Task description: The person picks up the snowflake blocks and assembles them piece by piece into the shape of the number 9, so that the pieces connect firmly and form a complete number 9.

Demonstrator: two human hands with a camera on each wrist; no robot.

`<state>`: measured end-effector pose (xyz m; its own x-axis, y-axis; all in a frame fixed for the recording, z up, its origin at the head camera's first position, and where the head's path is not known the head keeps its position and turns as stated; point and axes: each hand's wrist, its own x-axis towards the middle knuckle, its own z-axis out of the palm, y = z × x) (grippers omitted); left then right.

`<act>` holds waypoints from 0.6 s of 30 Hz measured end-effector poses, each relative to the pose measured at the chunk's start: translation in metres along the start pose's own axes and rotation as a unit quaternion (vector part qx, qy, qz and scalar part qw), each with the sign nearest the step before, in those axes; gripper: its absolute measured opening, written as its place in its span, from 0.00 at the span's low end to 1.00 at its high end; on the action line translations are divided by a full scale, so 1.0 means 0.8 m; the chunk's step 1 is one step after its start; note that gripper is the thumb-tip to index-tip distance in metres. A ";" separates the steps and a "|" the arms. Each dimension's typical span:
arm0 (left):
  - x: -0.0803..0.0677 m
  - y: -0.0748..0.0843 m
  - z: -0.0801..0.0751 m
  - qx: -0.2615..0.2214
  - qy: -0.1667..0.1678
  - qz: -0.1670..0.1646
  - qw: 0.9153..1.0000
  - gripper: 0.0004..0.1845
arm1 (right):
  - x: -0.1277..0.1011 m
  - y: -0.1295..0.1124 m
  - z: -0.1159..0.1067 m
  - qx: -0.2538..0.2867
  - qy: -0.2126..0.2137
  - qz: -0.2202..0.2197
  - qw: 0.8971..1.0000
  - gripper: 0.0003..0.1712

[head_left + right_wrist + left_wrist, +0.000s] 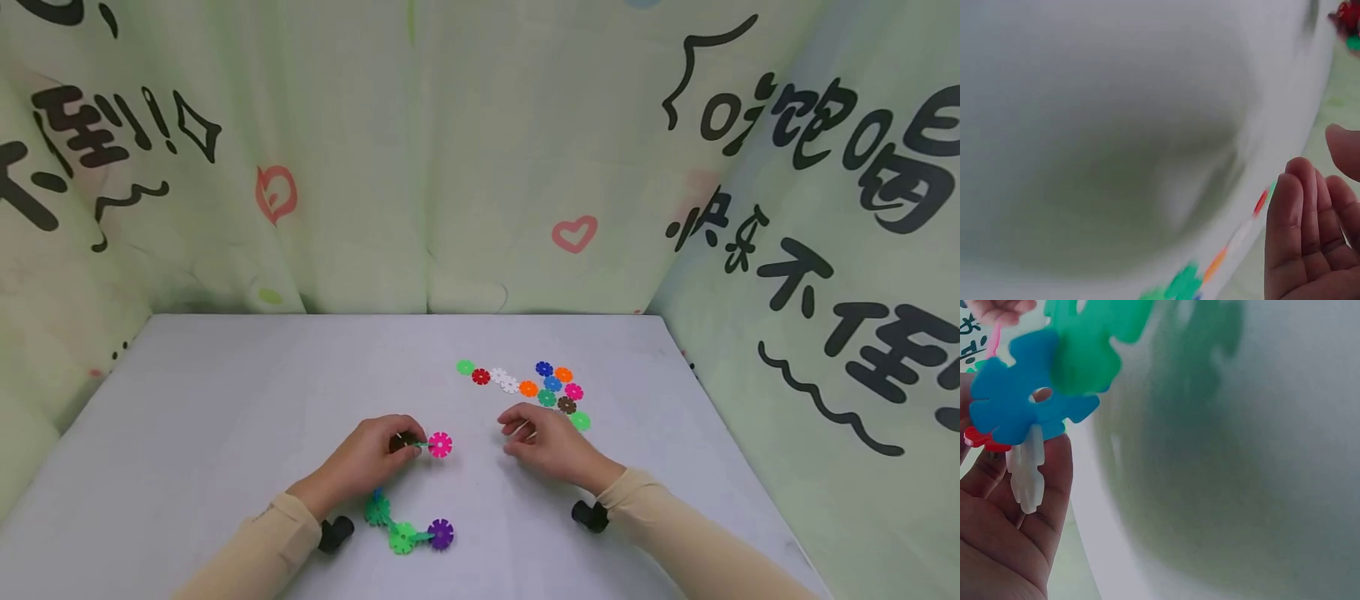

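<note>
My left hand [371, 457] grips a chain of interlocking snowflake discs at the table's middle. From its fingertips a pink disc [440, 445] sticks out to the right. Below the wrist hangs more of the chain, with a bright green disc [402, 538] and a purple disc [441, 534] at its end. The left wrist view shows a blue disc [1007, 400], a white disc [1030, 475] and a red disc [988, 440] at the fingers. To the right, my right hand [551, 437] holds nothing; its fingers bend loosely, thumb apart from them.
Several loose discs lie on the white table [262, 375] beyond the right hand, among them a red one [481, 377], an orange one [528, 388] and a brown one [567, 405]. A printed curtain [360, 167] rises behind the table and along both sides.
</note>
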<state>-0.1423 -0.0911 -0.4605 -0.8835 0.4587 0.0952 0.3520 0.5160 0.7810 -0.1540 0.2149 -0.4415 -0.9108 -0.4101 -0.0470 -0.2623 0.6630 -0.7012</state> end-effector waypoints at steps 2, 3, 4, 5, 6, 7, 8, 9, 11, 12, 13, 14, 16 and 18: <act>0.000 0.000 0.000 0.002 -0.001 -0.004 1.000 0.08 | -0.005 0.013 -0.015 -0.043 0.023 0.014 0.999 0.19; 0.000 0.000 0.000 0.005 -0.003 -0.006 1.000 0.08 | -0.007 0.020 -0.022 -0.065 0.033 0.019 0.997 0.19; 0.000 0.000 0.000 0.006 -0.003 -0.007 1.000 0.08 | -0.009 0.027 -0.029 -0.087 0.041 0.029 0.995 0.19; 0.000 0.000 0.000 0.006 -0.003 -0.008 1.000 0.08 | -0.011 0.034 -0.035 -0.108 0.047 0.039 0.992 0.20; 0.000 0.000 0.000 0.007 -0.003 -0.009 1.000 0.08 | -0.013 0.041 -0.040 -0.127 0.050 0.046 0.990 0.20; 0.000 0.000 0.000 0.009 -0.003 -0.009 1.000 0.08 | -0.015 0.047 -0.045 -0.143 0.054 0.052 0.987 0.20; 0.000 -0.001 0.000 0.010 -0.002 -0.008 1.000 0.08 | -0.017 0.052 -0.048 -0.158 0.057 0.056 0.984 0.21; 0.000 -0.001 0.000 0.011 -0.002 -0.007 1.000 0.08 | -0.019 0.057 -0.051 -0.171 0.059 0.059 0.982 0.21; 0.000 -0.001 0.000 0.012 -0.002 -0.004 1.000 0.08 | -0.022 0.063 -0.054 -0.191 0.062 0.064 0.978 0.21; 0.000 -0.001 0.001 0.014 -0.002 -0.003 1.000 0.08 | -0.023 0.066 -0.055 -0.198 0.063 0.063 0.976 0.21; 0.000 -0.001 0.001 0.014 -0.002 -0.003 1.000 0.08 | -0.024 0.068 -0.055 -0.205 0.063 0.065 0.975 0.20; 0.000 -0.001 0.001 0.015 -0.002 -0.004 1.000 0.08 | -0.024 0.069 -0.055 -0.213 0.060 0.067 0.973 0.19; 0.001 0.000 0.000 0.013 -0.003 -0.005 1.000 0.08 | -0.024 0.071 -0.055 -0.226 0.053 0.068 0.970 0.18; 0.001 0.000 0.000 0.008 -0.004 -0.008 1.000 0.08 | -0.024 0.073 -0.055 -0.232 0.046 0.069 0.969 0.16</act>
<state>-0.1429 -0.0905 -0.4605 -0.8862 0.4567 0.0780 0.3437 0.5351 0.7717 -0.1662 0.2891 -0.4501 -0.9662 -0.2549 -0.0388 -0.2326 0.9266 -0.2956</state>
